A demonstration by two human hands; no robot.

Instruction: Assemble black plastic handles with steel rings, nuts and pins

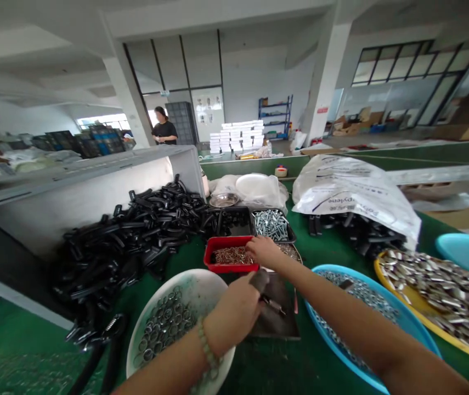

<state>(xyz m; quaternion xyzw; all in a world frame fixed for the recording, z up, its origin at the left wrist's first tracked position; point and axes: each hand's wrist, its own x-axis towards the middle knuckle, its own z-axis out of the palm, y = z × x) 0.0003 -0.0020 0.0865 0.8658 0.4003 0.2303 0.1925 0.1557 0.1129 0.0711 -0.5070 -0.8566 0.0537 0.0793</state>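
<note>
My left hand (234, 308) is closed around a dark metal piece (259, 280), though its exact shape is hard to make out from up here. Just below it, a small metal pin with a black end (273, 305) sits over a dark metal plate (274, 326). My right hand (265, 251) hangs just beside the corner of a red tray (228, 269) full of copper-coloured rings (232, 255), its fingers curled down, and I can't tell whether it holds anything. Around my arms on the green worktop (12, 351) are a white bowl (201, 280) of steel rings (164, 323), a blue basin (328, 272) of small metal parts (353, 293) and a yellow tray (386, 285) heaped with metal clips (444, 291). Beyond the red tray sits a metal tray of screws (271, 225), with a big pile of black plastic handles (135, 230) to the left and a white printed bag (353, 192) to the right. Far off, a co-worker (164, 126) stands by a column.
</note>
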